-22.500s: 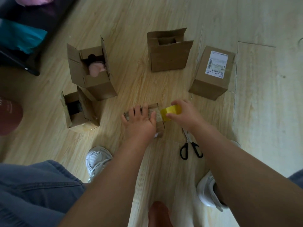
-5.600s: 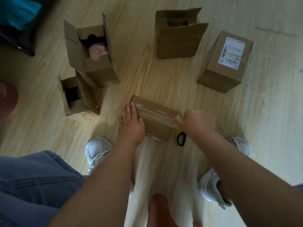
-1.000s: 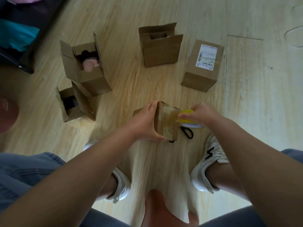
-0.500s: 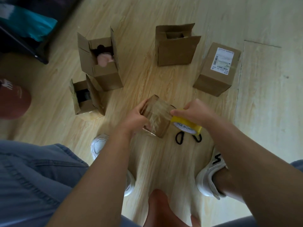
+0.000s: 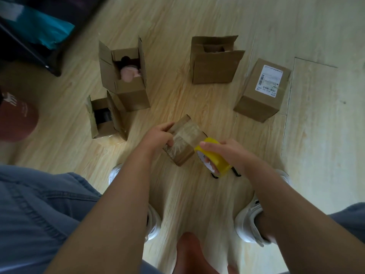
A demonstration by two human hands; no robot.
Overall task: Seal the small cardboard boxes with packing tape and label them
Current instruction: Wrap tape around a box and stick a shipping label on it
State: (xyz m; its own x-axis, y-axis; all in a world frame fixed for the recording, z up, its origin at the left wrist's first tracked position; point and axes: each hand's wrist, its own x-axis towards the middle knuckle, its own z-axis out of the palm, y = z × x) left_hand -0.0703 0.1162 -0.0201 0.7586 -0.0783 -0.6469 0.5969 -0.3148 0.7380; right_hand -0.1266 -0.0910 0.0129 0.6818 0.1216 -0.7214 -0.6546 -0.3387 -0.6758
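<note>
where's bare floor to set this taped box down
Bare floor right of the labelled box; also between the middle open box and the taped box. Crowded left around the pink-filled box and small box; scissors under the tape roll.
</note>
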